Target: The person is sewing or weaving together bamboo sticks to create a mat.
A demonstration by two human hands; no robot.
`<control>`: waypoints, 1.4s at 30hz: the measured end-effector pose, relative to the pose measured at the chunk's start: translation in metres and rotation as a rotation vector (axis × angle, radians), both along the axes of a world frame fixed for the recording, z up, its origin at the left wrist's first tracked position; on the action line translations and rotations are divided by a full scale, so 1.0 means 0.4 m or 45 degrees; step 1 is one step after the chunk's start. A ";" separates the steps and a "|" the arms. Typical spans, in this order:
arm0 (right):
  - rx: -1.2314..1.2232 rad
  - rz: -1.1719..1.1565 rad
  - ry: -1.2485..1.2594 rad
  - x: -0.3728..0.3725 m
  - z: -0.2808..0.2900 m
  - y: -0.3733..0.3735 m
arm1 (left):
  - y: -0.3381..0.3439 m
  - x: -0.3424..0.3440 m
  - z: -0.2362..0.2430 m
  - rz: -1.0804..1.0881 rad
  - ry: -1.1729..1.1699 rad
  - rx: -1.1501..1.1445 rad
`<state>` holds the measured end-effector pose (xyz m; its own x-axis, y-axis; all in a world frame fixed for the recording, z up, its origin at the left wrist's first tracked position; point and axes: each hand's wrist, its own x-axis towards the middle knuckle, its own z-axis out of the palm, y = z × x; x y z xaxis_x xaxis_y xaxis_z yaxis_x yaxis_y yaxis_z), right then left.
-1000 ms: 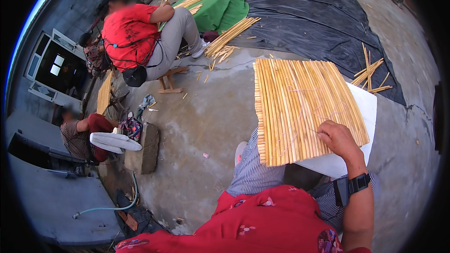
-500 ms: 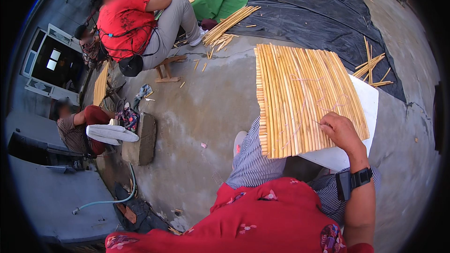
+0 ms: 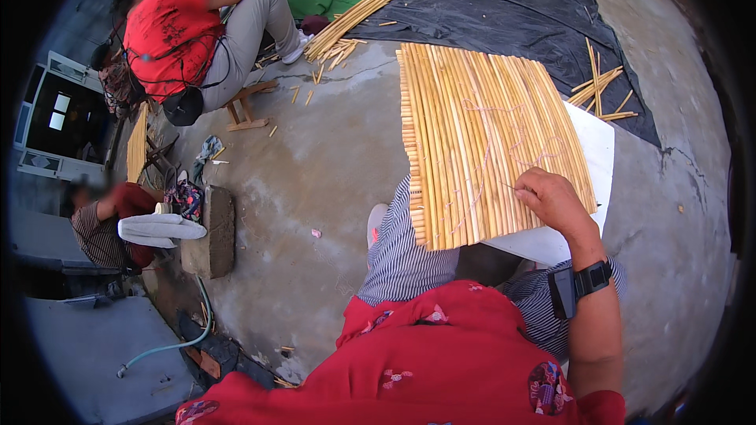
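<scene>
A mat of pale yellow reed stalks (image 3: 449, 134), laid side by side, rests over my lap on a white board (image 3: 592, 149). Above its near right part, my right hand (image 3: 555, 198) is closed in a pinch on a thin needle (image 3: 508, 186), whose tip points left across the stalks. Loose pinkish thread (image 3: 516, 142) curls over the mat's surface; whether it runs through the needle's eye is too small to tell. My left hand does not show.
A black sheet (image 3: 488, 0) covers the ground beyond the mat, with loose stalks (image 3: 598, 90) at its right edge. Far left, a person in red (image 3: 177, 39) sits on a wooden stool (image 3: 248, 106) near a stalk pile (image 3: 350, 24). Another person sits behind a concrete block (image 3: 209, 232).
The whole scene has slid left and slightly up in the picture as my head turned. My right hand keeps its pinch at nearly the same place over the mat.
</scene>
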<state>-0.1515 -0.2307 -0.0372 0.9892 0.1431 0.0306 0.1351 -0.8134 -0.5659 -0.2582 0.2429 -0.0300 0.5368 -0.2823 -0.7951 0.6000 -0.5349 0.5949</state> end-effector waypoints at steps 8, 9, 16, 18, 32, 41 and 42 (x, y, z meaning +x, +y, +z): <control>0.003 -0.029 -0.031 0.016 0.000 -0.003 | -0.037 0.043 0.011 -0.015 -0.031 -0.056; -0.007 -0.027 -0.026 0.012 0.000 -0.002 | -0.039 0.052 0.007 -0.022 -0.031 -0.056; -0.056 -0.029 -0.021 0.026 0.008 0.006 | -0.018 0.006 0.001 -0.010 0.063 -0.046; -0.067 -0.022 -0.010 0.019 0.009 0.005 | -0.038 0.029 0.016 -0.018 0.017 -0.060; -0.103 -0.070 -0.012 0.007 0.004 -0.004 | -0.046 0.068 -0.006 -0.125 0.111 -0.048; -0.127 -0.033 -0.016 0.007 -0.017 -0.001 | -0.044 0.058 0.006 -0.116 0.187 -0.042; -0.128 -0.031 -0.012 0.008 -0.020 0.000 | -0.036 0.058 -0.004 -0.131 0.214 -0.033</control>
<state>-0.1484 -0.2308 -0.0451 0.9922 0.1218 0.0269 0.1197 -0.8690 -0.4801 -0.2350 0.2286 -0.0317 0.3640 -0.3507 -0.8629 0.6350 -0.5843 0.5053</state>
